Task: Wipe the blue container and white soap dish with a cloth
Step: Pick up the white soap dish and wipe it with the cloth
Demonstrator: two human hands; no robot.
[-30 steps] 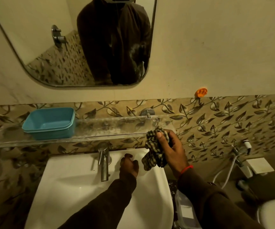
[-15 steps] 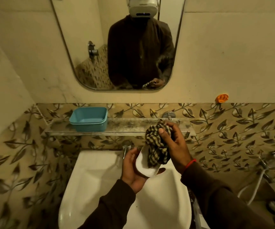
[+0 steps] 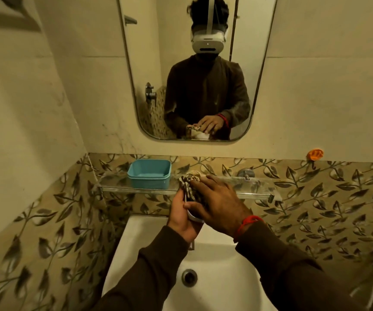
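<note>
The blue container [image 3: 149, 173] stands on the glass shelf [image 3: 257, 194], left of my hands. My left hand [image 3: 182, 217] grips the white soap dish [image 3: 195, 218] above the basin; only the dish's lower rim shows between my hands. My right hand [image 3: 218, 204] presses the checked cloth [image 3: 187, 184] down into the dish, covering most of it. The cloth bunches out above my fingers, level with the shelf edge.
A white basin [image 3: 217, 261] with a drain lies under my hands, its tap mostly hidden by my left wrist. A mirror [image 3: 199, 68] hangs above the shelf. An orange hook [image 3: 314, 154] sticks to the wall at right. Leaf-patterned tiles surround the basin.
My left hand took the soap dish up from the basin rim. My right hand then brought the cloth onto it and now lies flat over it. The view has tilted upward.
</note>
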